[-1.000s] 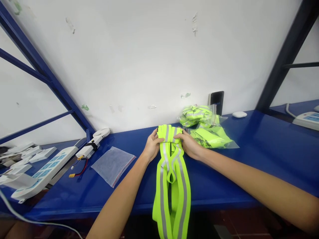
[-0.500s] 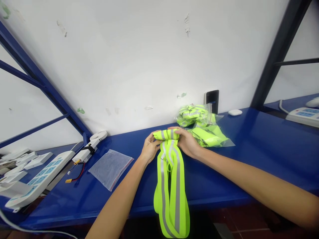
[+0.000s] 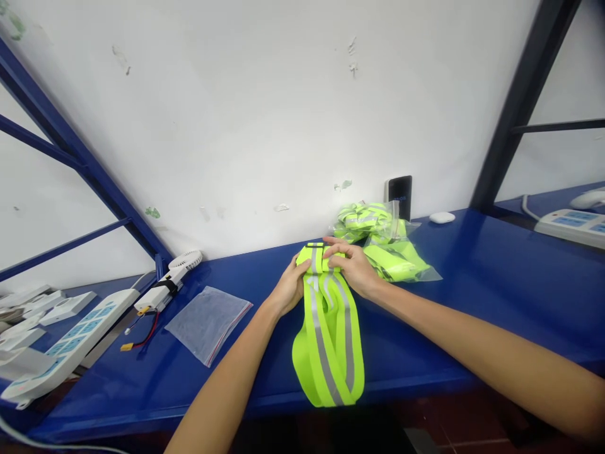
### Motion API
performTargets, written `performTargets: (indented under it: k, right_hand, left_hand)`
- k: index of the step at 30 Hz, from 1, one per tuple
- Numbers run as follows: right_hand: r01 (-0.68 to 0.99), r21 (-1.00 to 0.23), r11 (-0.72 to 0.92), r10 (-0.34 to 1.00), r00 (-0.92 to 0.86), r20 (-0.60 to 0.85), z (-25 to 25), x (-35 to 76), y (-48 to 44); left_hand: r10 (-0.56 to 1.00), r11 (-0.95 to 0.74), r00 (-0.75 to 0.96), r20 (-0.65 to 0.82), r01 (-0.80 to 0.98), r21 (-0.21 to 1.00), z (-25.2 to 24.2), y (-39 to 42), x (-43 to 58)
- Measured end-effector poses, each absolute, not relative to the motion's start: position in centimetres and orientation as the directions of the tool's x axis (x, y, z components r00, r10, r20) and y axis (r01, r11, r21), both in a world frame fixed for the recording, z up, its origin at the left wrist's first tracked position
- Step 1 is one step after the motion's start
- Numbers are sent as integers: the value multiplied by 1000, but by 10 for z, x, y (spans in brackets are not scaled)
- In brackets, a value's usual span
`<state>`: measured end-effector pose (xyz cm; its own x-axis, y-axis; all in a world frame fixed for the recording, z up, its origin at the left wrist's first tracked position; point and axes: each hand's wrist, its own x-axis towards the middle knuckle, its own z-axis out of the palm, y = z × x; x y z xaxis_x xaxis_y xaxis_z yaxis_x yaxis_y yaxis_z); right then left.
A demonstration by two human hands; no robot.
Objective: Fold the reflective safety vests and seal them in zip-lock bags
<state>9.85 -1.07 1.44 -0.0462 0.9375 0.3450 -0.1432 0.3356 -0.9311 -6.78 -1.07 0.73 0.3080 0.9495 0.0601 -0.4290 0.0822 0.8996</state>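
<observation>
A neon yellow-green strap with grey reflective stripes (image 3: 324,340) hangs in loops from a folded upper part down past the table's front edge. My left hand (image 3: 292,282) grips the left side of the folded part, thumb on top. On the right side, my right hand (image 3: 352,265) pinches the same fold with thumb and fingers. A dark buckle (image 3: 314,244) shows at the top of the fold. Bagged straps of the same colour (image 3: 397,260) lie just beyond my right hand.
Left of my left arm lies a clear zip bag (image 3: 208,323) on the blue table (image 3: 265,372). Farther left are a white fan (image 3: 186,259), a wired device (image 3: 163,291) and a power strip (image 3: 78,340). A phone (image 3: 399,194) and white case (image 3: 442,217) stand at the back.
The folded part has turned and opened wider, showing the buckle. The hanging loops are higher at the bottom. My right fingers have shifted onto the fold's front.
</observation>
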Motion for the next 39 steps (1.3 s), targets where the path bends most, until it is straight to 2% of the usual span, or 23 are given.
performTargets:
  k: [4, 8, 11, 14, 16, 19, 22, 24, 29, 32, 35, 39]
  right_hand:
    - [-168, -939, 301, 950, -32, 311, 13, 99, -9]
    - [-252, -952, 174, 985, 40, 170, 18, 98, -11]
    - [-374, -927, -18, 992, -125, 31, 24, 95, -17]
    - [-396, -903, -165, 956, -290, -48, 24, 89, -24]
    - [-391, -907, -155, 957, -288, -39, 21, 85, -26]
    - [-384, -921, -69, 982, -188, 5, 15, 82, -28]
    - [-378, -926, 25, 995, -79, 59, 13, 81, -27]
    - [-424, -905, 36, 996, -63, 69, 15, 82, -26]
    - [-610, -789, -75, 973, -218, 76, 25, 87, -24]
    - [-624, -768, -145, 960, -275, 42, 30, 90, -24]
    - [-633, -762, -132, 979, -204, 0, 32, 90, -25]
    - [-690, -719, -88, 991, -131, 4, 33, 90, -25]
  left_hand:
    - [966, 64, 256, 31, -354, 933, 6, -11, -68]
    - [967, 22, 246, 67, -343, 939, 7, -13, -71]
    - [966, -20, 233, 115, -372, 928, 9, -13, -73]
    - [972, -75, 180, 151, -370, 926, 9, -12, -75]
    - [972, -131, 144, 187, -329, 935, 8, -10, -75]
    - [948, -281, 101, 303, -186, 941, 6, -10, -72]
    - [899, -424, 93, 428, -61, 904, 5, -12, -68]
    - [876, -468, 112, 469, -42, 883, 5, -14, -66]
    - [878, -452, 136, 459, -78, 889, 3, -20, -64]
    - [875, -448, 168, 454, -74, 891, 1, -19, -61]
    - [876, -448, 166, 453, -67, 892, -1, -15, -59]
    - [912, -373, 148, 382, -85, 924, -1, -13, -61]
